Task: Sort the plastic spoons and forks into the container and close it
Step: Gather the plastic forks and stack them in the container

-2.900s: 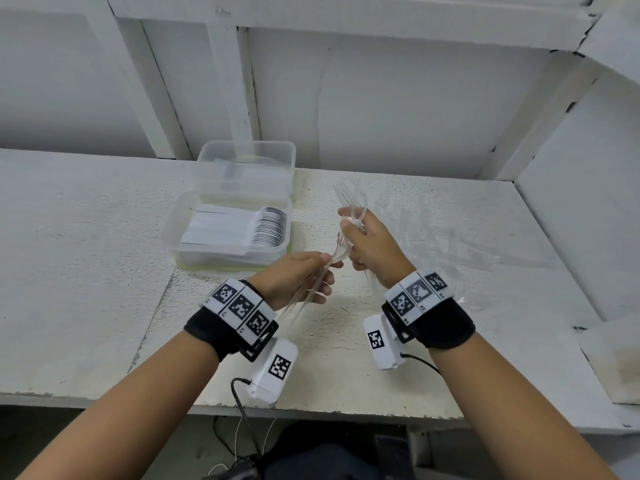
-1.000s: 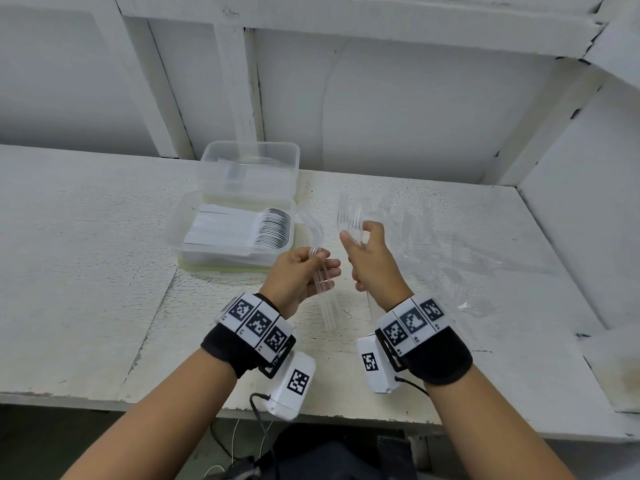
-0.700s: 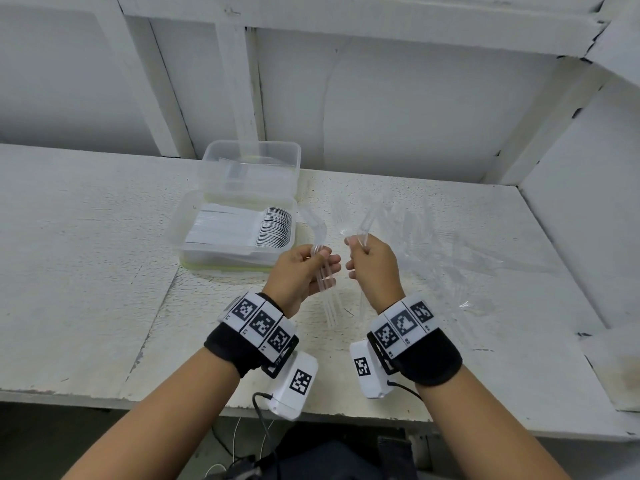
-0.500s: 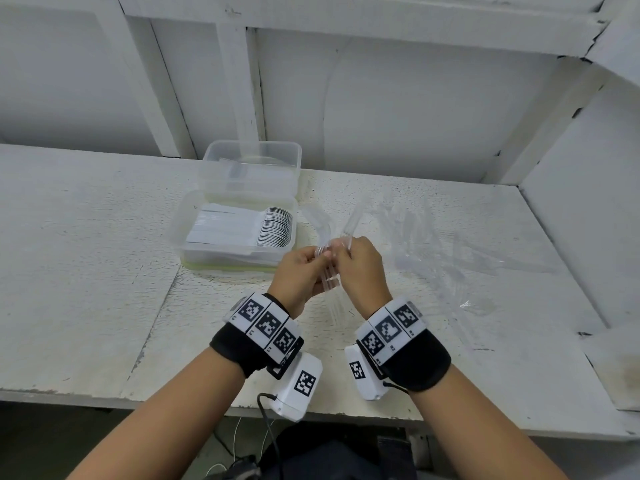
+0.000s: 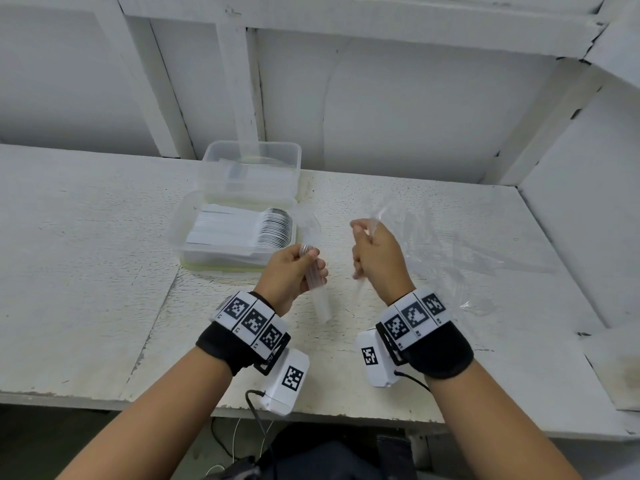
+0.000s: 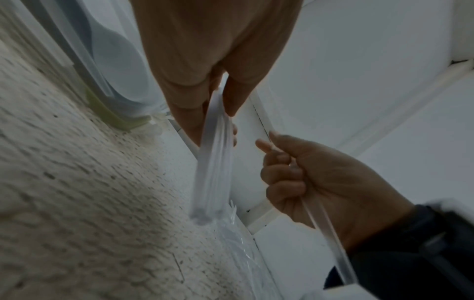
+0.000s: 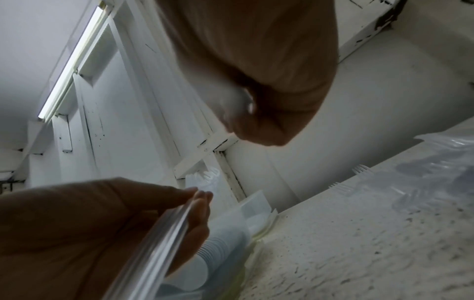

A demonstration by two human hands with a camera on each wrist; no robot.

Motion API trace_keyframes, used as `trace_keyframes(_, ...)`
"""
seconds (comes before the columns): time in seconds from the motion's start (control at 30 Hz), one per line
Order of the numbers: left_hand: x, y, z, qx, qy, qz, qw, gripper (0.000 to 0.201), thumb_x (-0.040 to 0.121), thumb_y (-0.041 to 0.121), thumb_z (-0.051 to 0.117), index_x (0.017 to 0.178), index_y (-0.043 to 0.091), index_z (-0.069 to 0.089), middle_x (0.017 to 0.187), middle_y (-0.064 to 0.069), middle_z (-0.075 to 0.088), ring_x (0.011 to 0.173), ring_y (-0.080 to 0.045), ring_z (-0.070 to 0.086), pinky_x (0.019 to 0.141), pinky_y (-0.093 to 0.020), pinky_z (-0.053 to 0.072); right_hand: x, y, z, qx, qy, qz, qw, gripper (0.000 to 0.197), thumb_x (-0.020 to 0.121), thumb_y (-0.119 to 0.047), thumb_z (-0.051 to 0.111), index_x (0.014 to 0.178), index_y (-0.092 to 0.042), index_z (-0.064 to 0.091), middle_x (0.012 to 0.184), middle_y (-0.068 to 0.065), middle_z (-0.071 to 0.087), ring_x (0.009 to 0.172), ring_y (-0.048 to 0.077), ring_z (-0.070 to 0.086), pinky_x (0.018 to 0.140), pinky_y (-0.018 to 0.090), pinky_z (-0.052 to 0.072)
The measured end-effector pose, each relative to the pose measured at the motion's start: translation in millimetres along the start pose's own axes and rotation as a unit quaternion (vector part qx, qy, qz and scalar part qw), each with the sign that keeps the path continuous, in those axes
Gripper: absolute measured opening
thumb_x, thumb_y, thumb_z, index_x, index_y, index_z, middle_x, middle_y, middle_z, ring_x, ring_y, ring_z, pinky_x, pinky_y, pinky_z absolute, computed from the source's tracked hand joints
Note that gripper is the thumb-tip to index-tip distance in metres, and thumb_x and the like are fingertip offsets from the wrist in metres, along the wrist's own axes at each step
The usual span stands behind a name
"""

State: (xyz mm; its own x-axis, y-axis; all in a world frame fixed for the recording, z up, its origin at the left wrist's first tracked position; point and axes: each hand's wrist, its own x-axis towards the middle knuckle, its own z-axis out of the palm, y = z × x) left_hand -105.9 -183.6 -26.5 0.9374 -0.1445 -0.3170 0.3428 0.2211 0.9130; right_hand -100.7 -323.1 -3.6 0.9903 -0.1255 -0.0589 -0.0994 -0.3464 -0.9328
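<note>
Head view: the left hand (image 5: 292,271) curls round a small bundle of clear forks (image 5: 317,289) above the white table (image 5: 86,271), just right of the open container (image 5: 242,233) with its row of stacked spoons (image 5: 273,226), while the right hand (image 5: 377,261), apart from the left, closes on a single clear utensil (image 5: 358,287); more clear cutlery (image 5: 460,258) lies on the table to its right. Left wrist view: thumb and fingers (image 6: 189,113) pinch the bundle's handles, and the right hand's curled fingers (image 6: 282,172) grip one clear handle. Right wrist view: blurred, the right hand (image 7: 269,81) is closed and the left hand (image 7: 102,223) holds the clear handles beside the container (image 7: 254,205).
</note>
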Motion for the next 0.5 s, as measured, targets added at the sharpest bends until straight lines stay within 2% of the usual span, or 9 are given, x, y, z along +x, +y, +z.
trace_keyframes(0.07,-0.8,-0.3,-0.8,0.0,-0.002,0.001,1.0,0.015,0.097,0.007,0.045,0.084,0.008,0.051,0.068,-0.005,0.055,0.056,-0.011,0.059,0.064,-0.027,0.055,2.0,3.0,-1.1,-0.038,-0.009,0.008,0.999,0.044,0.094,-0.046,0.045,0.127,-0.016,0.047,0.097,-0.008,0.053,0.088,0.008,0.052,0.076,0.025,0.044)
trace_keyframes(0.1,-0.9,-0.3,-0.8,-0.001,-0.003,0.002,1.0,0.015,0.097,0.007,0.045,0.084,0.008,0.051,0.068,-0.005,0.056,0.057,-0.012,0.059,0.064,-0.027,0.055,3.2,4.4,-1.1,-0.047,-0.026,0.016,0.998,0.049,0.092,-0.054,0.04,0.126,-0.019,0.047,0.102,-0.01,0.052,0.094,0.007,0.051,0.081,0.025,0.042)
trace_keyframes(0.13,-1.0,-0.1,-0.7,-0.001,-0.004,0.003,1.0,0.015,0.097,0.007,0.045,0.084,0.008,0.051,0.068,-0.005,0.056,0.058,-0.012,0.059,0.065,-0.028,0.055,4.6,5.1,0.3,-0.044,-0.04,0.026,0.998,0.051,0.093,-0.059,0.031,0.122,-0.021,0.05,0.097,-0.012,0.052,0.088,0.005,0.05,0.077,0.023,0.042)
trace_keyframes(0.2,-1.0,0.3,0.0,0.001,-0.006,0.006,1.0,0.014,0.097,0.007,0.045,0.084,0.009,0.052,0.068,-0.004,0.056,0.06,-0.014,0.059,0.067,-0.029,0.055,8.4,7.6,4.0,-0.009,-0.038,0.043,0.998,0.05,0.097,-0.054,0.021,0.117,-0.022,0.054,0.075,-0.018,0.04,0.066,-0.002,0.036,0.06,0.017,0.029)
trace_keyframes(0.23,-1.2,0.4,0.2,0.003,-0.008,0.008,1.0,0.014,0.096,0.007,0.046,0.085,0.009,0.053,0.068,-0.004,0.057,0.061,-0.014,0.059,0.068,-0.03,0.054,10.8,9.1,5.6,0.003,-0.02,0.047,0.999,0.043,0.098,-0.048,0.025,0.116,-0.022,0.055,0.071,-0.017,0.037,0.063,-0.002,0.032,0.056,0.017,0.026)
trace_keyframes(0.27,-1.1,0.5,0.7,0.005,-0.011,0.01,1.0,0.013,0.096,0.007,0.046,0.085,0.009,0.053,0.067,-0.003,0.058,0.061,-0.014,0.059,0.069,-0.031,0.054,12.8,10.3,6.9,0.003,0.005,0.046,0.999,0.034,0.098,-0.04,0.031,0.112,-0.02,0.056,0.07,-0.015,0.039,0.061,0.0,0.035,0.055,0.019,0.027)
trace_keyframes(0.33,-1.3,0.6,1.4,0.01,-0.019,0.012,1.0,0.013,0.096,0.006,0.045,0.087,0.009,0.054,0.066,-0.002,0.059,0.06,-0.013,0.06,0.069,-0.03,0.054,14.7,11.6,9.0,-0.009,0.047,0.033,0.998,0.018,0.096,-0.028,0.043,0.1,-0.017,0.056,0.072,-0.009,0.048,0.062,0.007,0.044,0.056,0.025,0.038)
trace_keyframes(0.4,-1.1,-0.1,2.0,0.019,-0.025,0.012,0.999,0.014,0.097,0.006,0.045,0.087,0.009,0.055,0.067,-0.002,0.06,0.06,-0.012,0.061,0.068,-0.029,0.054,16.2,12.2,12.1,-0.007,0.075,0.03,0.997,0.012,0.093,-0.024,0.05,0.095,-0.015,0.058,0.075,-0.005,0.053,0.068,0.012,0.051,0.066,0.034,0.049)
trace_keyframes(0.5,0.6,-1.9,2.5,0.037,-0.026,0.013,0.999,0.013,0.097,0.006,0.045,0.088,0.01,0.055,0.07,-0.003,0.06,0.06,-0.011,0.061,0.067,-0.027,0.054,17.2,10.4,15.0,0.0,0.086,0.023,0.996,0.013,0.09,-0.021,0.056,0.091,-0.012,0.064,0.078,-0.006,0.059,0.078,0.013,0.056,0.078,0.036,0.052)
